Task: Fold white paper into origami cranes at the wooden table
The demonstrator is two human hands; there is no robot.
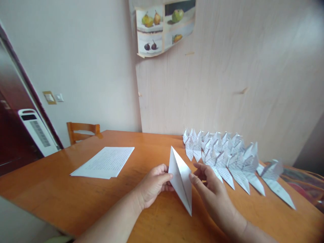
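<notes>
My left hand [157, 180] pinches a folded white sheet of paper [181, 179] by its left edge, thumb in front and fingers behind. The paper is a long, narrow diamond with a crease down its middle, held tilted above the table with one point up and the other down. On its other side is my right hand [212, 189], its thumb tip at the paper's right edge. The index finger of that hand is curved and stands apart from the thumb, clear of the paper.
A stack of printed sheets [103, 162] lies on the left of the wooden table [63, 189]. Rows of folded paper pieces [220, 152] stand at the right, with one larger piece [274, 179] near the right edge. Behind the table is a chair [83, 128].
</notes>
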